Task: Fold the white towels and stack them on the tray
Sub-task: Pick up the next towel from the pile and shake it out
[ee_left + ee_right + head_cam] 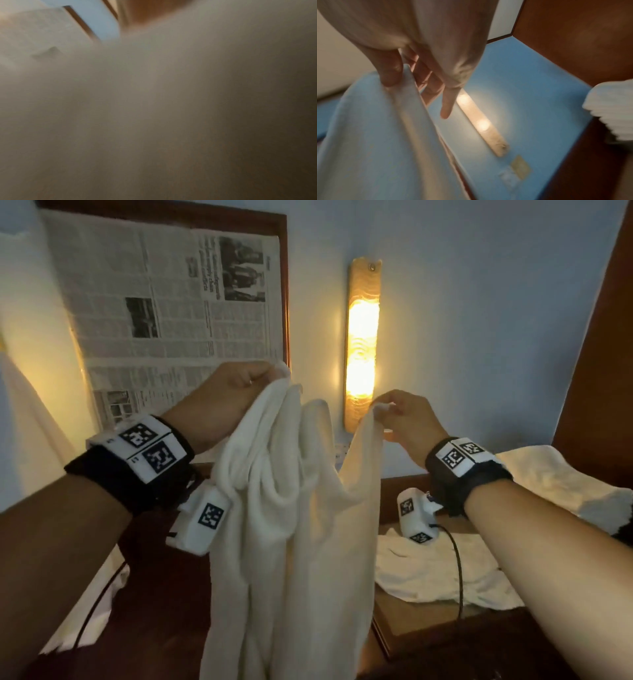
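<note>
Towel (291, 508), white, hangs in the air between both hands, held up in front of the wall with its long folds dropping past the bottom of the head view. Its upper edge sags in loose loops between the 2 grips. The left hand (226, 395) has its fingers curled round 1 top corner, the cloth bunched just beyond the knuckles. The right hand (406, 419) pinches the other top corner (378, 407) between thumb and forefinger; in the right wrist view the thumb (390, 73) presses on the cloth edge (406, 94) while 1 finger (447, 106) points out straight, clear of the fabric. The left wrist view is filled by blurred pale cloth (154, 108), so the fingers cannot be told there.

Below the right forearm a second white towel (442, 573) lies spread flat on the tray (404, 616), which sits on the dark wooden desk (164, 594) by its right edge. A stack of folded towels (561, 481) rests near the far right corner. On the wall behind, a lit lamp (362, 344) glows beside a framed newspaper (164, 296).
</note>
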The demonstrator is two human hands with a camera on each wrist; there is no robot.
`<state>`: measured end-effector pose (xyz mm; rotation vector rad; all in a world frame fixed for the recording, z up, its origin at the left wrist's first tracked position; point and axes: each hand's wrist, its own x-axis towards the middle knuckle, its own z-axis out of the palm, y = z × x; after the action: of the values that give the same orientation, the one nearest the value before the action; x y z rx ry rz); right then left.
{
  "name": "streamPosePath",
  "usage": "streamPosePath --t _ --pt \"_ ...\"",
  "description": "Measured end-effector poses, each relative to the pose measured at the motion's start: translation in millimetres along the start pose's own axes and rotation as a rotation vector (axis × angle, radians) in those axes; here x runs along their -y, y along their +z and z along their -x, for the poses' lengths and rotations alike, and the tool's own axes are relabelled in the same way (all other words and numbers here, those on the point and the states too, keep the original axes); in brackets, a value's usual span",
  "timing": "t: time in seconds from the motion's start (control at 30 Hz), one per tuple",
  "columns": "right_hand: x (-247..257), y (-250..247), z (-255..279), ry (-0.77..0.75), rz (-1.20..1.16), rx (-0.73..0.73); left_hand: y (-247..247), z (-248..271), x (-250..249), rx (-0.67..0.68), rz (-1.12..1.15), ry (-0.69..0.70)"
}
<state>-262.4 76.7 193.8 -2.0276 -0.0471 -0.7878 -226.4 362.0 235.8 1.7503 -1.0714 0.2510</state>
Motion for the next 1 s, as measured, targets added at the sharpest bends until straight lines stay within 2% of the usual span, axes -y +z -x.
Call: streamPosePath --t 0.03,0.1,0.2,0.33,0.5,0.7,1.0 --pt "17.8 -1.3 -5.7 -0.035 -0.081 -0.001 1.0 -1.4 -4.9 0.026 -0.001 0.016" --pt "48.7 -4.3 -17.2 -0.167 -0.06 -0.022 0.9 -9.2 -13.5 0.014 0.041 0.027" --pt "90.1 -8.9 -30.0 -0.339 0.009 -0.003 -3.6 -30.6 -21.9 -0.149 0.031 0.103" --pt "125.4 -19.6 -44.3 -0.414 -0.095 0.015 -7.0 -58.8 -32.0 -0.279 -0.063 0.26" --pt "157.7 -27.2 -50.7 -0.524 -0.185 0.072 -3.0 -83.8 -54.8 -0.34 0.089 0.362" --pt "174.3 -29.2 -52.2 -0.52 -0.299 0.134 5.4 -95.3 -61.7 -0.343 0.301 0.371" --pt "175.3 -16.9 -61.1 -0.547 -0.387 0.198 7.8 -93.9 -61.1 -0.293 0.519 0.262"
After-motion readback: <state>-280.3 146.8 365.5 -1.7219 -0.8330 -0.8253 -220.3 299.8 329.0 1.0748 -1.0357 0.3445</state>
